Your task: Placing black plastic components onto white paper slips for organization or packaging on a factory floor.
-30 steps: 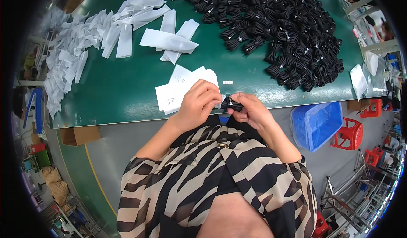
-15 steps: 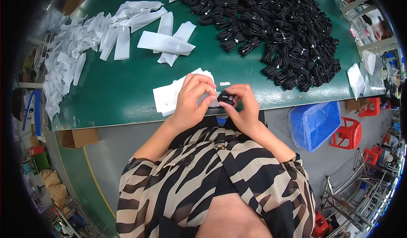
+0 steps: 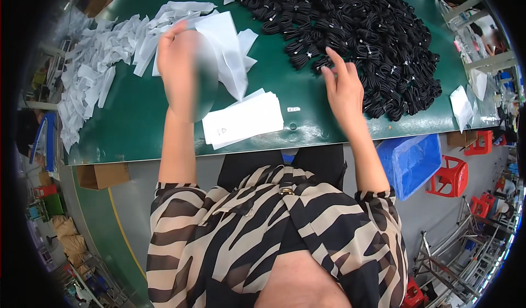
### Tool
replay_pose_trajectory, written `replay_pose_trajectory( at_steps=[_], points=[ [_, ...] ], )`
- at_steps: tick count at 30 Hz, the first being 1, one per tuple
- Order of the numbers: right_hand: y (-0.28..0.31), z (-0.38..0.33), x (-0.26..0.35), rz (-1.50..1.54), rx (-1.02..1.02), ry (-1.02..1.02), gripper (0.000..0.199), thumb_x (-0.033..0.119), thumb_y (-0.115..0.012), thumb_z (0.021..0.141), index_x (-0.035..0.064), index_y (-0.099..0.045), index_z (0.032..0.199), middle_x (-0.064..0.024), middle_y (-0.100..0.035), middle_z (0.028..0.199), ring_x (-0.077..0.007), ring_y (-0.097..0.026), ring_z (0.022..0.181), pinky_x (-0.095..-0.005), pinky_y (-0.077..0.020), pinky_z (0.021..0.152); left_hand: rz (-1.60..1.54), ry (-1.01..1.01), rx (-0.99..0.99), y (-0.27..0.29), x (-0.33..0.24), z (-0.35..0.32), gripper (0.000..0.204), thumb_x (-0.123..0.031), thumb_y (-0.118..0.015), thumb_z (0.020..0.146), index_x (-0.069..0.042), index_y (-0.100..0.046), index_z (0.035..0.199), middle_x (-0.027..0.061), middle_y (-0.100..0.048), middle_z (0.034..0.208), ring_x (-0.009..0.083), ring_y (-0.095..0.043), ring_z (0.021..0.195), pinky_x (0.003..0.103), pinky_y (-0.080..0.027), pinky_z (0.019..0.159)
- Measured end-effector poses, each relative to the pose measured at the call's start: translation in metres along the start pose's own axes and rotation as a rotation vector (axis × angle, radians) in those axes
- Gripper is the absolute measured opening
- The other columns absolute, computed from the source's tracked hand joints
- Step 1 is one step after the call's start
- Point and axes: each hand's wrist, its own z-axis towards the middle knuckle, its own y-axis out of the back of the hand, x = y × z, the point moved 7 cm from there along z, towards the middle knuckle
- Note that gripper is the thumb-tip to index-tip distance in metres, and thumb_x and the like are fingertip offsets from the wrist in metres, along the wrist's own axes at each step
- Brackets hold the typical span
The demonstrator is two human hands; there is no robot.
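My left hand (image 3: 181,67) is smeared by motion above the left middle of the green table. Right beside it is a white sleeve-like bag (image 3: 223,47), tilted, one corner pointing toward me; whether my fingers hold it cannot be made out. My right hand (image 3: 346,89) is open, fingers apart and empty, at the near left edge of a big heap of coiled black cables (image 3: 378,50). Between my hands, near the table's front edge, lies a fanned stack of flat white bags (image 3: 246,120) with small print.
Crumpled white bags (image 3: 90,75) are piled along the table's left side. A small white label (image 3: 293,109) lies beside the stack. Beyond the front edge of the green table (image 3: 131,138) stand a lined blue bin (image 3: 408,165), a red stool (image 3: 450,176) and a cardboard box (image 3: 101,175).
My hands have parted from a black cable bundle and white bag at the front edge. The left went left and away, the right went right toward the cable heap and opened.
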Motion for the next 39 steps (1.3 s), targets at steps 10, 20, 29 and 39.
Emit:
replay_pose_trajectory(
  at_steps=[10,20,29,39],
  points=[
    [-0.027,-0.002,-0.017,-0.233,0.169,-0.053,0.034,0.021,-0.073,0.089,0.0098,-0.060,0.118,-0.0187,-0.063,0.093,-0.0384,-0.066,0.081,-0.0450,-0.0545,0.071,0.529,-0.128,0.644,-0.081,0.023,-0.155,0.021,-0.006,-0.076,0.080,-0.001,-0.064,0.097,0.0116,-0.059,0.092,0.0308,-0.062,0.084,0.039,-0.052,0.074],
    [-0.002,-0.066,0.039,0.243,0.160,0.214,0.039,0.008,-0.078,0.079,0.0030,-0.063,0.115,-0.0112,-0.060,0.097,-0.0288,-0.063,0.082,-0.0364,-0.0514,0.068,0.314,0.214,0.601,-0.069,0.041,-0.156,0.006,0.001,-0.067,0.088,0.002,-0.062,0.090,0.0077,-0.061,0.081,0.0140,-0.056,0.070,0.028,-0.047,0.067],
    [-0.006,-0.080,0.056,0.049,0.276,0.472,0.049,0.004,-0.078,0.072,0.0152,-0.070,0.120,-0.0077,-0.054,0.092,-0.0241,-0.059,0.084,-0.0362,-0.0507,0.066,0.131,0.206,0.559,-0.067,0.041,-0.155,0.006,0.001,-0.066,0.090,0.002,-0.062,0.093,0.0091,-0.065,0.087,0.0149,-0.058,0.070,0.028,-0.049,0.066],
    [-0.040,-0.102,0.010,0.750,0.660,-0.463,0.032,-0.003,-0.080,0.076,0.0038,-0.065,0.104,-0.0071,-0.060,0.097,-0.0160,-0.060,0.070,-0.0251,-0.0489,0.061,0.130,-0.081,0.708,-0.078,-0.002,-0.152,0.012,0.003,-0.068,0.084,-0.003,-0.058,0.088,0.0089,-0.064,0.097,0.0278,-0.059,0.091,0.036,-0.050,0.073]
  ],
)
